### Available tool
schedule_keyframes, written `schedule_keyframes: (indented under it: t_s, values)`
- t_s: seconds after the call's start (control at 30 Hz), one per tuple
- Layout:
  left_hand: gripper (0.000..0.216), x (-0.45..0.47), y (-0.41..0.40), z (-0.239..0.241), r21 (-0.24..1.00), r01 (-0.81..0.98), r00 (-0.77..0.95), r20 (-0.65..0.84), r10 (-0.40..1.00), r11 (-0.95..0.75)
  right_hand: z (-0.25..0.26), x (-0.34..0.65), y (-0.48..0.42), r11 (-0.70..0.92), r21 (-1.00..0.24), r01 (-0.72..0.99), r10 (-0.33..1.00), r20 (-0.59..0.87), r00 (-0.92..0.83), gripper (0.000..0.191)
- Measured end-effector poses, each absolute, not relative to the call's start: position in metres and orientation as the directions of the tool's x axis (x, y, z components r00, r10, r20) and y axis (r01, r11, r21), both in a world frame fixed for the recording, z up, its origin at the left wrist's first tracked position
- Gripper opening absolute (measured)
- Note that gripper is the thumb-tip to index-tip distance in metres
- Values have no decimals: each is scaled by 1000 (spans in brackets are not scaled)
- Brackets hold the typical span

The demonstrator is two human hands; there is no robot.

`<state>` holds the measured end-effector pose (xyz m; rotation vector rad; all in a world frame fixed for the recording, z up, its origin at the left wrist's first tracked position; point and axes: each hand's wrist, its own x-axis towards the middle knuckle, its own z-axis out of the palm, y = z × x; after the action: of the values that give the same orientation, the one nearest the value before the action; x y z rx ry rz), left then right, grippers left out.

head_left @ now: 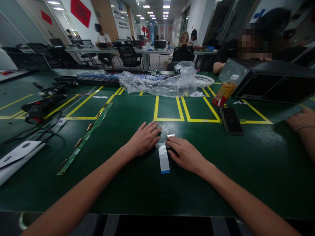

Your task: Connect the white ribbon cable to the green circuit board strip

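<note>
A white flat ribbon cable (164,159) with a blue end lies on the green table in front of me. Across its far end runs a short pale strip (160,144), perhaps tape. My left hand (142,140) rests flat with fingers outstretched, its fingertips by the strip's left end. From the other side my right hand (185,153) lies low, fingers extended, with its fingertips over the strip's right end. A small shiny piece (170,135) shows just beyond the right fingertips. What lies under those fingertips is hidden.
Left of my hands lies a long green circuit board (86,137), with a white device (19,157) and cables farther left. Clear plastic wrap (159,83) and a white basket (203,80) sit behind. On the right are a bottle (225,90), a dark phone-like object (231,121) and another person's hand (301,121).
</note>
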<state>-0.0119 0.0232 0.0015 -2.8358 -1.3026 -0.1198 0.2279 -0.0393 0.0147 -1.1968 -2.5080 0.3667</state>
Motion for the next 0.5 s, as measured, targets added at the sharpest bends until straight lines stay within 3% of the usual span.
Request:
schedule_keyframes:
  t_s: [0.13,0.27,0.4,0.5]
  values:
    - [56,-64,57,2,-45,961,278,131,952,-274,19,229,-40,605,-298,738,795,185,-578,44]
    - [63,-124,77,1,-33,995,-92,121,988,97,18,234,-36,615,-265,743,788,173,-590,50]
    - [64,-157,86,-1,15,964,-264,51,963,264,11,238,-33,619,-269,738,782,129,-609,51]
    - [66,-161,88,-5,29,955,-296,12,955,296,10,238,-33,606,-270,748,792,119,-598,50]
